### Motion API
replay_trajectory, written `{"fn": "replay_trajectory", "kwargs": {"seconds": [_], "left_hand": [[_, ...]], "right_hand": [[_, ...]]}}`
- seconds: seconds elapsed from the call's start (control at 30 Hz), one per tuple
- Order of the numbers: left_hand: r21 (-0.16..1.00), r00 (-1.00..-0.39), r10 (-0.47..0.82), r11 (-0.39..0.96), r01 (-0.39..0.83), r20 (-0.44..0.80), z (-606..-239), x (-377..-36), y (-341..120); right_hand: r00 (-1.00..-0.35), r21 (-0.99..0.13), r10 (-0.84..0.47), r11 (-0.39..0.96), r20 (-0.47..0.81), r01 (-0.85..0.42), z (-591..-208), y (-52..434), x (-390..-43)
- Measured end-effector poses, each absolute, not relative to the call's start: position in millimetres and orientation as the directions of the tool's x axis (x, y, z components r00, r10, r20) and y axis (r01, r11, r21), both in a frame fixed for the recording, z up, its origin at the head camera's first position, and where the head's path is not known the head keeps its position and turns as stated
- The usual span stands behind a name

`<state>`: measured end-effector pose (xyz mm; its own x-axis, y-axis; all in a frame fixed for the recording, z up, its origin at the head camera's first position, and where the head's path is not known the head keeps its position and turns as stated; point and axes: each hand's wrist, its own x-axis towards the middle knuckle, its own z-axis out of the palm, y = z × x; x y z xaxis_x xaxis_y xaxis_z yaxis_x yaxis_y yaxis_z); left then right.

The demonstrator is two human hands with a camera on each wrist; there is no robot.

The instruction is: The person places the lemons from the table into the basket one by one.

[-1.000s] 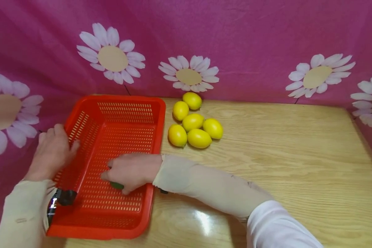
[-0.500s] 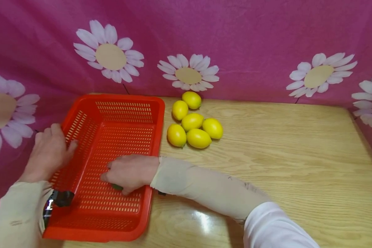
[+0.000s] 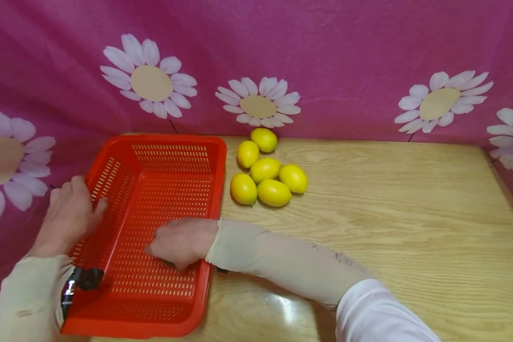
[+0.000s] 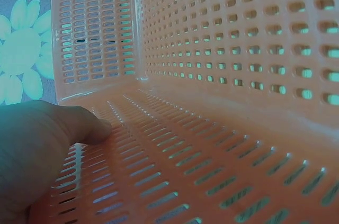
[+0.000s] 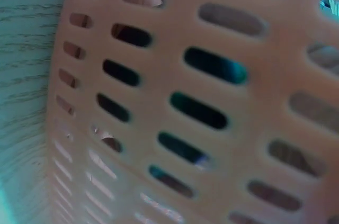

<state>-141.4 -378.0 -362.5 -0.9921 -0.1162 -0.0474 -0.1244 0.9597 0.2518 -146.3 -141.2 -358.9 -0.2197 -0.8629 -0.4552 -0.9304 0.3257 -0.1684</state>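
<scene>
A red plastic basket (image 3: 215,199) with slotted walls stands on the left of the table. My left hand (image 3: 68,216) grips its left wall, and the thumb (image 4: 85,123) lies against the inner side in the left wrist view. Down inside the basket, near the right wall, my right hand (image 3: 183,242) has its fingers curled over a dark green object (image 3: 167,262). Only a sliver of that object shows under the hand, so its kind is hidden. The right wrist view looks through the basket's slots onto the dark green surface (image 5: 198,110) and bits of the hand.
Several yellow lemons (image 3: 274,193) lie grouped on the wooden table (image 3: 389,213), just right of the basket's far half. A pink cloth (image 3: 346,71) with white flowers hangs behind the table and along its sides.
My right hand has curled further over the green object, and less of the green shows. The left hand keeps its place on the basket wall. The lemons have not moved.
</scene>
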Motion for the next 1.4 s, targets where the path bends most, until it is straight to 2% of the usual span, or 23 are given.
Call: {"fn": "replay_trajectory", "kwargs": {"seconds": [0.2,0.43,0.8,1.0,1.4], "left_hand": [[0.249,-0.993,-0.112,0.962,-0.114,-0.023,-362.4,-138.6,-378.5],[0.266,-0.99,-0.12,0.955,-0.134,-0.07,-362.4,-140.9,-378.3],[0.268,-0.99,-0.126,0.953,-0.14,-0.068,-358.6,-138.6,-374.9],[0.272,-0.987,-0.135,0.95,-0.154,-0.085,-357.4,-137.5,-375.2],[0.265,-0.989,-0.12,0.954,-0.138,-0.082,-356.9,-139.9,-375.0]], "right_hand": [[-0.226,-0.195,-0.86,0.345,-0.457,-0.918,-358.5,-142.2,-145.3],[-0.225,-0.235,-0.866,0.356,-0.447,-0.904,-358.6,-140.3,-150.4],[-0.224,-0.182,-0.932,0.282,-0.284,-0.942,-339.1,-131.8,-154.1],[-0.232,-0.198,-0.949,0.275,-0.215,-0.941,-318.5,-118.0,-155.4],[-0.315,-0.237,-0.942,0.333,-0.113,-0.913,-306.8,-80.2,-156.6]]}}
